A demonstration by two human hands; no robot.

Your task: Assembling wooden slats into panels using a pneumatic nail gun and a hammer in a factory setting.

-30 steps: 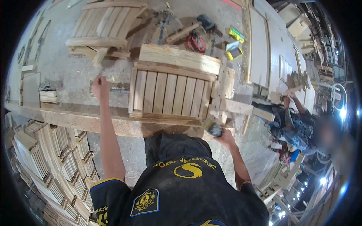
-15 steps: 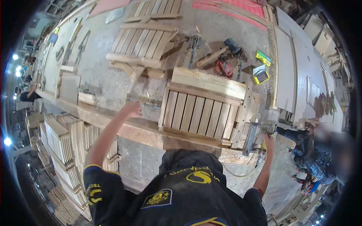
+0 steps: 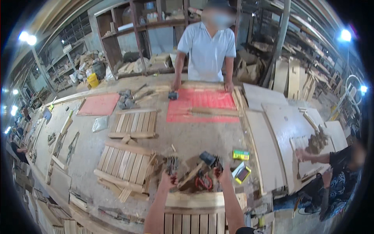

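Note:
My left hand [image 3: 168,181] reaches forward over the bench, closed on the near end of a dark metal bar clamp [image 3: 171,165]. To its right, my right hand [image 3: 223,175] grips a second dark clamp [image 3: 219,162]. A black-headed mallet [image 3: 208,158] with a wooden handle lies between the two hands, its head close to the right one. Red-handled pliers [image 3: 203,181] rest just below the mallet. Under my forearms is a slatted wooden panel [image 3: 193,223] with a wide board [image 3: 194,200] along its far side.
More slatted panels [image 3: 124,163] lie to the left. Small green-yellow [image 3: 240,155] and yellow [image 3: 242,173] boxes sit to the right. Across the bench, a person [image 3: 210,50] leans beside a red sheet [image 3: 202,102]. Another person [image 3: 343,175] works at the right by large pale boards [image 3: 292,128].
My view has lifted toward the far side of the bench. Both hands have left the panel's sides, moved forward and taken hold of the clamps.

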